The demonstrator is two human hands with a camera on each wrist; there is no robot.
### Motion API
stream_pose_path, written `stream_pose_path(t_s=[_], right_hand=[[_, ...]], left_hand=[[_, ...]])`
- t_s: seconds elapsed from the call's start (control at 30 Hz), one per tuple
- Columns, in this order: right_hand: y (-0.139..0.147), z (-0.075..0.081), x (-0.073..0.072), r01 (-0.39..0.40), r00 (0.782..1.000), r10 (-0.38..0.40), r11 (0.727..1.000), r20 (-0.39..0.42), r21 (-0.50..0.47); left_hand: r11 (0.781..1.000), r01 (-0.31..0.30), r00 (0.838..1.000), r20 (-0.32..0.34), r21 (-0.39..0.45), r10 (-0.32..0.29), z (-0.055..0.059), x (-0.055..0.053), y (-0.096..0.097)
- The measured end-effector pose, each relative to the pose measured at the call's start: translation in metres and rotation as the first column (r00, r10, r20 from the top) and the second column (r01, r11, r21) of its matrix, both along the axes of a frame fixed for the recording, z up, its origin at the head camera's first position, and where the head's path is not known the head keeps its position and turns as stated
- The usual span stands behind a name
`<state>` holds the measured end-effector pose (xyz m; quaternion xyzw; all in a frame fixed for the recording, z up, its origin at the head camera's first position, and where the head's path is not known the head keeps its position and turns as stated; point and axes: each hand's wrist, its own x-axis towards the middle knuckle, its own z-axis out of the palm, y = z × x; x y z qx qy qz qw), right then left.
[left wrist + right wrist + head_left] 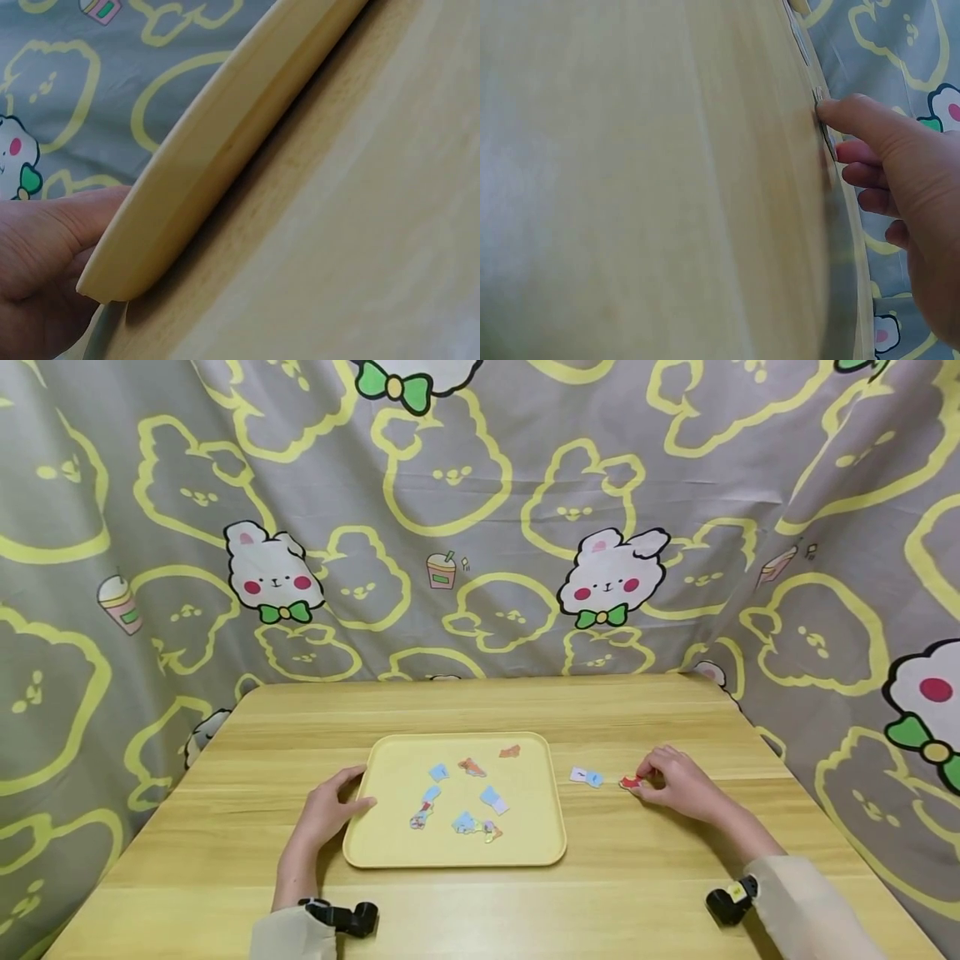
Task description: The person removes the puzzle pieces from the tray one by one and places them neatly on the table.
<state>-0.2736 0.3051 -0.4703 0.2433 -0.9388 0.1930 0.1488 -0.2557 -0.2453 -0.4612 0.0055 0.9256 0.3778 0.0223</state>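
A shallow yellow tray (pixel 525 852) lies on the wooden table, with several small puzzle pieces scattered in it. At its left side my left hand (pixel 322 810) grips the rim, the thumb over the edge. The left wrist view shows the same hand (pixel 41 255) at the end of the tray's wall (pixel 172 180). To the right of the tray, my right hand (pixel 678 785) pinches a red puzzle piece (pixel 627 783) at the table surface. In the right wrist view the thin edge of that piece (pixel 827 136) shows by the thumb.
Two joined pale puzzle pieces, one light blue (pixel 593 779), lie between the tray and my right hand. Inside the tray are blue joined pieces (pixel 463 824), an orange piece (pixel 510 751) and others. A patterned grey curtain (pixel 480 552) hangs behind the table.
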Motion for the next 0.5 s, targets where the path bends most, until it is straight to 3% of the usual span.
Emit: stream_pose_path(t_s=[0.5], right_hand=[[0.0015, -0.0038, -0.0014, 0.011, 1.000, -0.011, 0.999, 0.004, 0.032]], left_hand=[[1.000, -0.006, 1.000, -0.004, 0.008, 0.006, -0.0028, 0.0000, -0.0008]])
